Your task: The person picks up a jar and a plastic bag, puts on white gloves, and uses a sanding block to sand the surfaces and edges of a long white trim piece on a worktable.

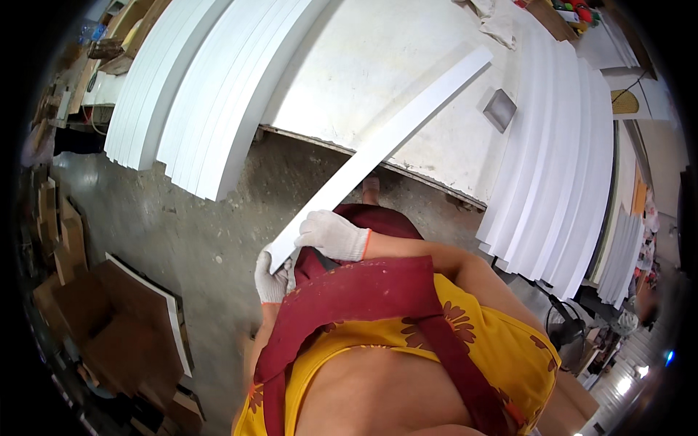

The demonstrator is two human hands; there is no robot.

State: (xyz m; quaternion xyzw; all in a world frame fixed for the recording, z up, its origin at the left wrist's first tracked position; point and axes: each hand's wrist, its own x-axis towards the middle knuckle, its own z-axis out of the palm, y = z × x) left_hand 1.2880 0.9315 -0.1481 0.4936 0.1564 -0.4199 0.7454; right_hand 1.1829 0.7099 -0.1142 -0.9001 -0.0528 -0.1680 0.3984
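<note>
A long, narrow white board point(385, 145) runs slantwise from the worktable down to my body, its far end on the tabletop and its near end past the table edge. My left hand point(273, 277), in a pale knit glove with an orange cuff, is closed around that near end. Gloved the same way, my right hand point(333, 235) lies over the board a little farther up, its fingers curled against it. Under the right wrist a small dark grey patch shows, which I cannot make out. A grey block, like a sanding block point(500, 110), sits on the table right of the board.
White boards point(225, 94) lie in rows at the table's left, overhanging its edge; more white boards point(545, 167) lie at the right. The white worktable point(327, 94) spans between them. Brown panels point(131, 312) stand on the floor at left. A fan point(567, 327) is at lower right.
</note>
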